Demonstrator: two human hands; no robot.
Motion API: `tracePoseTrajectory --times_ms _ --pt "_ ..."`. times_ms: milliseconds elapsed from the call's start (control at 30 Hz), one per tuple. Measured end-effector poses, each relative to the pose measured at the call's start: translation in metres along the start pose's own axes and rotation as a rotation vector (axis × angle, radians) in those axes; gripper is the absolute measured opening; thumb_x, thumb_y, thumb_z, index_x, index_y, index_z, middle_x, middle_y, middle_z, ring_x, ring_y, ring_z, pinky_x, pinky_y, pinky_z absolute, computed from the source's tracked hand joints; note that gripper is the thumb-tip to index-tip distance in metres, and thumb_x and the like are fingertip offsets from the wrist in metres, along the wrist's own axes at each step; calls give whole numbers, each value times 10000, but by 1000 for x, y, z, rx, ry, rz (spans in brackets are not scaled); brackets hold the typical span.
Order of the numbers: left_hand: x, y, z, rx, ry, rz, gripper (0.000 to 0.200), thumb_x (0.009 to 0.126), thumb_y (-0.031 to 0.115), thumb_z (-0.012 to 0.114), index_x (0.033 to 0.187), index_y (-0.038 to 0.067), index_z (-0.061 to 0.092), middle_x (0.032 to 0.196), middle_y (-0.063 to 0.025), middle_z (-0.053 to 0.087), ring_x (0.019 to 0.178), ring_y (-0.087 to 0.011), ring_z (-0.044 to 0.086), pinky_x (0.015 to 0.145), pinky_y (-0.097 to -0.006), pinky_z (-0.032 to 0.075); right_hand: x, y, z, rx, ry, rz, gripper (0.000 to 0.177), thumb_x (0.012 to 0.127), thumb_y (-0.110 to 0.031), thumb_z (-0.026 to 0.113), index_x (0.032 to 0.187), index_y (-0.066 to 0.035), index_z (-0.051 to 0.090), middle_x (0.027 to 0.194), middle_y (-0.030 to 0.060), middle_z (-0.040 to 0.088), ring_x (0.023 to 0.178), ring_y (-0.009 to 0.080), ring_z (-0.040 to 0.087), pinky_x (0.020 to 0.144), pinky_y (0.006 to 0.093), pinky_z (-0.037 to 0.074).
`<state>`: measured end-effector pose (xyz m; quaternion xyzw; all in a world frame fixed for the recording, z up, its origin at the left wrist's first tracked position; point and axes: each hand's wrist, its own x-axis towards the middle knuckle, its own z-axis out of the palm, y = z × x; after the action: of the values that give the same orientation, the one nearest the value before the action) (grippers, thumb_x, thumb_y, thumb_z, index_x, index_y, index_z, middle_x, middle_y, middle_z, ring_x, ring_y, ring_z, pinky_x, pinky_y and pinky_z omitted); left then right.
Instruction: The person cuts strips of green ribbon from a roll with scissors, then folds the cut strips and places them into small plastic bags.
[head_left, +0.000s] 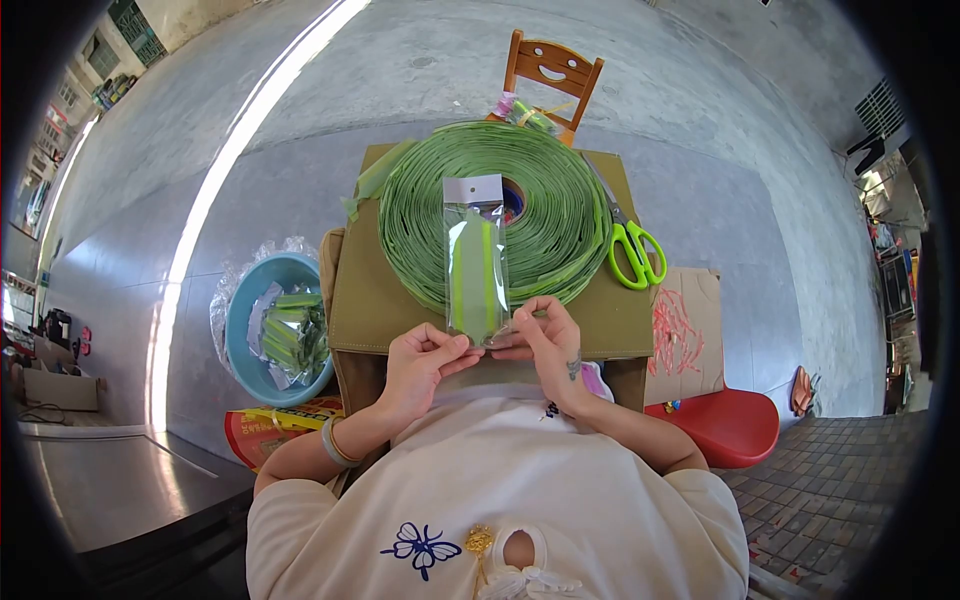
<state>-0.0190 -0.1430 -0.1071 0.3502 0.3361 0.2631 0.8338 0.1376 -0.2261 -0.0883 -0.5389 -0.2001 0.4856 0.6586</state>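
Observation:
A clear plastic packet (pixel 476 270) with a white header holds a folded green ribbon with bright green stripes. It lies over the near part of a large roll of green ribbon (pixel 550 240). My left hand (pixel 422 365) pinches the packet's lower left corner between thumb and fingers. At the lower right corner, my right hand (pixel 545 348) has its fingers closed on the same packet. Green-handled scissors (pixel 632 254) rest to the right of the roll, blades pointing away. Both hands are just above the near edge of the olive table (pixel 350 310).
A blue basin (pixel 250 350) with several filled packets stands on the left. Right of the table are cardboard with pinkish-red strands (pixel 690 330) and a red stool (pixel 735 430). A wooden chair (pixel 553 70) stands beyond the table, bearing a tied bundle (pixel 530 117).

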Motion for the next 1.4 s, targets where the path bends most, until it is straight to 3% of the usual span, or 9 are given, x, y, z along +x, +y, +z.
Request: tracePoseTrajectory --times_ms 300,500,700,833,900,1000,1100,1167,1400 --pt "-2 24 16 282 -156 100 245 856 142 588 921 -71 485 697 -69 556 495 -121 573 387 -214 435 -1 -11 8 -247 -128 -232 249 792 33 614 744 -47 383 751 49 581 699 77 580 624 207 509" --pt "6 54 3 458 -166 355 228 874 157 565 925 -65 567 669 -79 582 499 -125 579 427 -224 464 13 -37 23 -149 -132 -261 168 841 4 553 807 -39 394 807 130 611 757 154 622 662 270 535" --pt "40 130 -135 224 523 715 268 886 224 549 862 -42 570 754 -118 624 540 -130 568 474 -225 455 29 -69 -16 -164 44 -421 85 881 -55 503 913 -29 429 851 160 617 741 208 634 645 297 541" --pt "44 77 -315 170 832 485 292 844 288 606 855 -1 573 783 -118 639 527 -117 546 460 -213 423 36 -88 -63 -203 216 -517 110 880 -80 515 949 -26 448 850 138 617 750 183 619 656 276 523" --pt "28 32 -369 158 932 131 292 826 286 628 849 10 535 761 -123 636 513 -144 552 457 -243 449 37 -98 -73 -284 286 -532 121 881 -84 513 964 -22 451 838 128 616 773 171 609 681 267 514" --pt "-3 9 -357 453 1172 -353 646 771 409 646 1121 -99 455 1020 -222 574 820 -299 591 611 -385 509 45 -107 -97 -506 350 -571 139 874 -90 516 977 -3 478 919 123 599 877 167 576 732 276 496" --pt "33 -6 -446 786 1040 24 764 731 416 662 1218 -105 388 1126 -261 518 999 -346 538 797 -417 464 53 -105 -112 -945 439 -588 189 827 -98 566 968 22 524 989 139 572 926 251 554 774 346 463" --pt "63 50 -361 1141 1125 246 666 731 319 666 1208 -77 425 1135 -267 520 1058 -344 518 905 -393 392 52 -102 -114 -1213 390 -546 216 805 -106 585 967 27 534 960 161 569 908 302 546 780 367 443" --pt "197 147 -121 1398 398 955 364 742 203 638 1052 22 574 1043 -155 591 1008 -315 537 866 -391 409 74 -60 -150 -1373 352 -487 279 744 -85 626 981 37 542 939 227 548 899 378 526 773 404 420"
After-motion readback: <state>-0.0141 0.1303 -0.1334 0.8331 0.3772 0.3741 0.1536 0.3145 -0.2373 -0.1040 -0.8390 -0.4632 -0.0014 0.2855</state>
